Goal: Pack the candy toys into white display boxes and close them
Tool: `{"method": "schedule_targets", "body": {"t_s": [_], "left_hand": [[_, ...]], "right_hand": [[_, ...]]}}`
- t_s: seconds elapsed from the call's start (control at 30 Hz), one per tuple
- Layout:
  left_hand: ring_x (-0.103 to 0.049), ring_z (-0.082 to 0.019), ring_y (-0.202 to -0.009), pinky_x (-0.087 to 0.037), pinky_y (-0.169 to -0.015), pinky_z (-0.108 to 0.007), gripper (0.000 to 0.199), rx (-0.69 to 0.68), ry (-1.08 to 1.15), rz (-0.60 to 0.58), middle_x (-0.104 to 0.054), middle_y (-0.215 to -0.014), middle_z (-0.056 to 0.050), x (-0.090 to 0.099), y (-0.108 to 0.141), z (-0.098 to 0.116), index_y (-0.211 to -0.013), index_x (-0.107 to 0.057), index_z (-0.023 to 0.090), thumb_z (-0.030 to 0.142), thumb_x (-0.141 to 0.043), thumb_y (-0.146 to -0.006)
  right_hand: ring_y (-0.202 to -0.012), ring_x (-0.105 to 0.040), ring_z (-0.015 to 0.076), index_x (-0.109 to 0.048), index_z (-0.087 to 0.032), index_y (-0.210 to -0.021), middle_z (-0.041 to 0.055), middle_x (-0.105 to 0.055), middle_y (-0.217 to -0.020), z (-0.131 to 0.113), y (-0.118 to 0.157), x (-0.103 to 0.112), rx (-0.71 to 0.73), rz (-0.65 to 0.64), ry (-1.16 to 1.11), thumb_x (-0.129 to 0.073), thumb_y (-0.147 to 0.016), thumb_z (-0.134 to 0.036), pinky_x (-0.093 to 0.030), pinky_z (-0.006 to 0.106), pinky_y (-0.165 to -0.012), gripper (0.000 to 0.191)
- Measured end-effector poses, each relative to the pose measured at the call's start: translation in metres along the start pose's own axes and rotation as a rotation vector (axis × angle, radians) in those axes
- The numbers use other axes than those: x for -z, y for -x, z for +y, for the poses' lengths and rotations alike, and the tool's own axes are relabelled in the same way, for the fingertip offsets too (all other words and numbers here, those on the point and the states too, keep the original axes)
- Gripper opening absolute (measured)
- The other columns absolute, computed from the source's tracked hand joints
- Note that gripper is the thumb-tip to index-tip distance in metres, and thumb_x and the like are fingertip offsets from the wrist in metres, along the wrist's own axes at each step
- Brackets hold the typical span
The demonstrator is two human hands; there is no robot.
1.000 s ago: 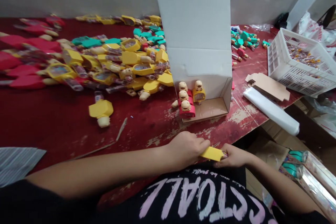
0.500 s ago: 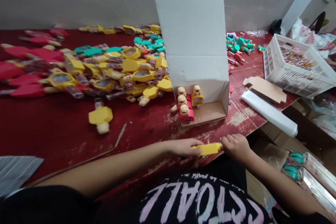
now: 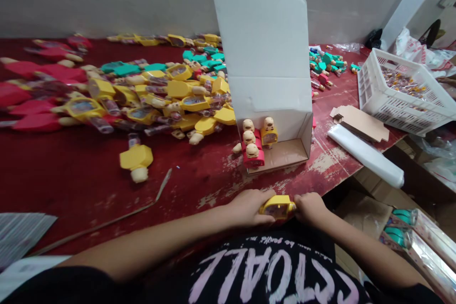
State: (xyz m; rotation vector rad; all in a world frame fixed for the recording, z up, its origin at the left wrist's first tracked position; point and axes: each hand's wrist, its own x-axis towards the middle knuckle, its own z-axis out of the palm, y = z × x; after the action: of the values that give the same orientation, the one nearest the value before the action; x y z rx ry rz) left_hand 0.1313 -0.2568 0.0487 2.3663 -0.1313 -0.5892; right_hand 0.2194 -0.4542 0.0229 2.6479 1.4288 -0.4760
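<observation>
The left hand point(image 3: 253, 207) grips the body of a yellow, faceted plastic toy point(image 3: 278, 206) while the right hand point(image 3: 312, 209) clasps its narrower end, seemingly for steadiness. It sits between them, before an open white cardboard box point(image 3: 267, 69).

On my feed, the held toy point(image 3: 280, 201) is yellow; the worktop point(image 3: 85, 166) red (scuffed pale in patches); the box lid point(image 3: 267, 38) white; the shirt point(image 3: 278, 270) black, lettered pale pink.
</observation>
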Motion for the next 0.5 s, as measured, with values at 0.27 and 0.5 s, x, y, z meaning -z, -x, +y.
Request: {"method": "schedule_targets", "body": {"t_s": [0.27, 0.5], "left_hand": [[-0.064, -0.021, -0.064, -0.034, -0.048, -0.028, 0.043, -0.382, -0.750, 0.122, -0.067, -0.086, -0.006, 0.015, -0.002, 0.000, -0.120, -0.051, 0.022, 0.040, -0.061, -0.082], [-0.061, -0.021, -0.055, -0.032, -0.041, -0.029, 0.043, -0.175, -0.672, 0.339, -0.064, -0.074, -0.007, 0.019, -0.005, 0.036, -0.124, -0.044, 0.012, 0.034, -0.051, -0.088]], "right_hand": [[-0.054, -0.056, 0.0087, -0.061, -0.014, -0.067, -0.0021, -0.061, -0.060, -0.005, -0.001, -0.019, 0.112, -0.174, -0.395, -0.054, -0.079, -0.019, -0.035, 0.015, -0.046, 0.015], [-0.120, -0.045, 0.0350, -0.034, -0.006, -0.135, 0.0252, -0.046, -0.129, 0.002, -0.001, 0.024, 0.224, 0.498, -0.333, -0.072, -0.066, -0.043, -0.043, 0.050, -0.095, 0.087]]}}
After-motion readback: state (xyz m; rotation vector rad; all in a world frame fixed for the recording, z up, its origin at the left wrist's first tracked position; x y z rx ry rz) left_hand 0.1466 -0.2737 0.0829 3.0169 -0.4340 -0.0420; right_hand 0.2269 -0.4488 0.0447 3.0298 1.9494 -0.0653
